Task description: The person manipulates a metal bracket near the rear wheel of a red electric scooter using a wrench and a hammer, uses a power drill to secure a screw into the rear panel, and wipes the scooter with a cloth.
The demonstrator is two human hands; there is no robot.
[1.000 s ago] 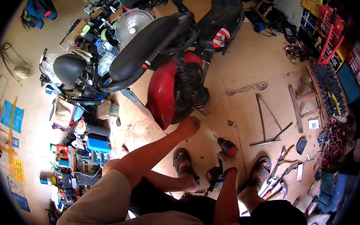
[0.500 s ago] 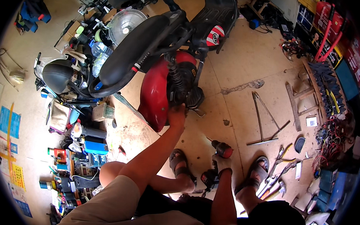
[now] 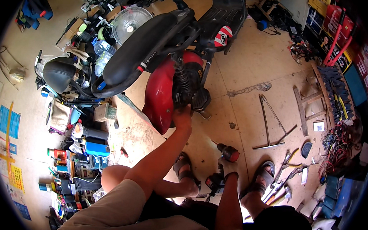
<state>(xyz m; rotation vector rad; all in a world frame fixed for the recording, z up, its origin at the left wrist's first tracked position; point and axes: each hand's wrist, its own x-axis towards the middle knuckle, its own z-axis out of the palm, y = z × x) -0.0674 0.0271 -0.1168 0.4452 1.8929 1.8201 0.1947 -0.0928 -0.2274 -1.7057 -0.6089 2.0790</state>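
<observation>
A scooter with a long black seat (image 3: 133, 50) and a glossy red rear fender (image 3: 157, 99) is in front of me. My left hand (image 3: 183, 116) reaches in beside the fender, at the dark parts below the black coil-spring shock absorber (image 3: 182, 77). Its fingertips are mostly hidden there, so I cannot see whether they grip anything. Low between my feet, my right hand (image 3: 230, 166), in what looks like a pale glove, is wrapped around the handle of a black and red cordless drill (image 3: 228, 152). The drill's thin bit points up and left, apart from the scooter.
On the right floor lie a metal T-handle wrench (image 3: 270, 145), pliers (image 3: 292, 158) and a hammer (image 3: 287, 193), near my right sandal (image 3: 264, 175). A wooden frame (image 3: 307, 107) and tangled wires (image 3: 334, 141) stand beyond. Cluttered supplies and a blue box (image 3: 97, 149) line the left; a fan (image 3: 130, 27) is behind.
The whole view has shifted slightly. Both hands keep their places, the left by the fender and the right around the drill.
</observation>
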